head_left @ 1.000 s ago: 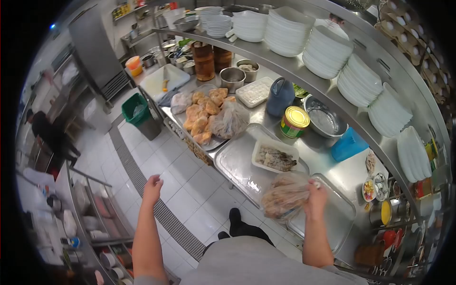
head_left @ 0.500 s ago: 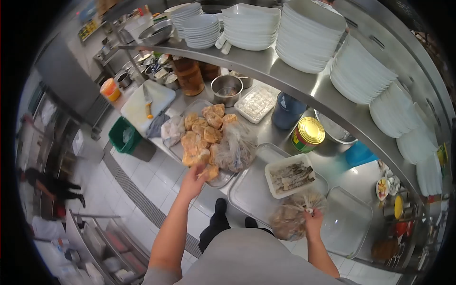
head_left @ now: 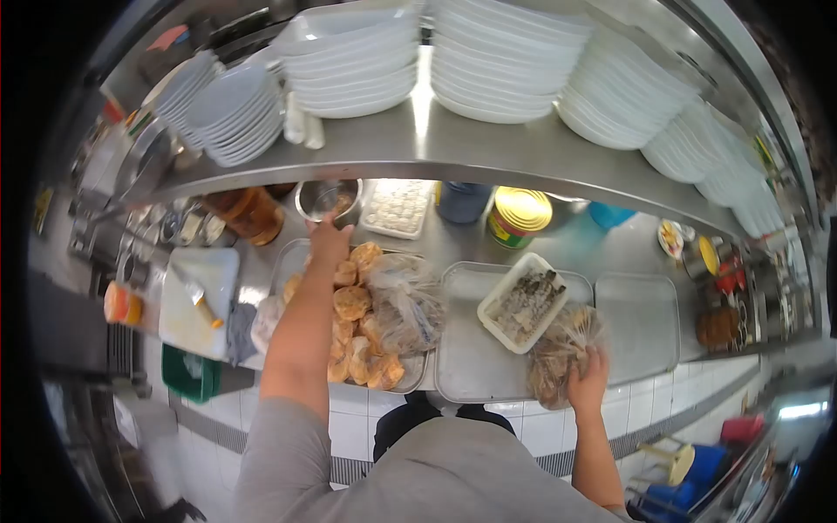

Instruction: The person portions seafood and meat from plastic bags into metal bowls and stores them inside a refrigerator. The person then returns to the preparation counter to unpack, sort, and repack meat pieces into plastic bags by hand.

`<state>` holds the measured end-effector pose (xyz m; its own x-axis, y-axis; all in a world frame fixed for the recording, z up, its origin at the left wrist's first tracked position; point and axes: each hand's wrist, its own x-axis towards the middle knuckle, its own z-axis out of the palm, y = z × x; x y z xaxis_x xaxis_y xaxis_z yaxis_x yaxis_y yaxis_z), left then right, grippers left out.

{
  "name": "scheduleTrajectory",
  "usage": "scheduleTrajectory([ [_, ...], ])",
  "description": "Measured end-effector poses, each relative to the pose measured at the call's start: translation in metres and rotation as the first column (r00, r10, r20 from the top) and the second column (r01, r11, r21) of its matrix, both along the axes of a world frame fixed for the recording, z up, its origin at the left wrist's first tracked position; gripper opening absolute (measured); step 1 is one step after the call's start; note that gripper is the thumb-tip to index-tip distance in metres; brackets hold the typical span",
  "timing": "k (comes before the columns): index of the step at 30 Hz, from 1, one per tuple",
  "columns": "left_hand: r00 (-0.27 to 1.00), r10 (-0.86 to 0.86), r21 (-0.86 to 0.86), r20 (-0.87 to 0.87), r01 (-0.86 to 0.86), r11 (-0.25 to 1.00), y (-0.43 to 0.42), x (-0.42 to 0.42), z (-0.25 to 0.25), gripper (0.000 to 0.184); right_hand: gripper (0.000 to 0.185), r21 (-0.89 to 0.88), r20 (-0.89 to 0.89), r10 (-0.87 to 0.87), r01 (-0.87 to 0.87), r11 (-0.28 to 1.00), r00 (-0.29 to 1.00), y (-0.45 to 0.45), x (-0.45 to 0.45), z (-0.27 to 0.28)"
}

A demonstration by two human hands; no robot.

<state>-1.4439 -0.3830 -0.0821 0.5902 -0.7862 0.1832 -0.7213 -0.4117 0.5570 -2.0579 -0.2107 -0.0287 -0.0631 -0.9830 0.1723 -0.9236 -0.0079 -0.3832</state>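
My left hand (head_left: 328,234) is stretched across the counter to the near rim of a round metal pot (head_left: 342,197). Its thumb stands apart from the fingers, which are partly blurred over the rim. Below that forearm, orange-brown food pieces (head_left: 352,302) lie on a metal tray (head_left: 424,375), with a crumpled clear plastic bag (head_left: 405,301) among them. My right hand (head_left: 590,380) is closed on the side of a knotted clear bag of brownish food (head_left: 551,370). Touching this bag is a white tub of greyish food (head_left: 526,305), tilted on another metal tray (head_left: 462,366).
A white cutting board (head_left: 187,305) with a knife (head_left: 206,308) lies at left, above a green bin (head_left: 190,373). Behind the trays are a white food pack (head_left: 395,207) and a large tin (head_left: 520,216). A steel shelf (head_left: 366,167) stacked with white bowls (head_left: 353,65) overhangs the counter.
My left hand has moved from the orange-brown pieces up to the metal pot. My right hand has shifted from the bag's knot to its side. The camera view has turned left-to-right.
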Motion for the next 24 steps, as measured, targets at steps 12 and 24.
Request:
scheduleTrajectory([
  [12, 0.994, -0.091, -0.275, -0.053, 0.073, 0.959, 0.062, -0.004, 0.097, 0.025, 0.057, -0.07, 0.042, -0.107, 0.11, 0.991, 0.993, 0.041, -0.005, 0.021],
  [24, 0.85, -0.514, -0.258, -0.117, 0.474, 0.842, 0.265, -0.217, 0.154, 0.033, 0.044, -0.348, 0.278, 0.831, -0.756, 0.554, 0.481, -0.018, 0.152, 0.15],
])
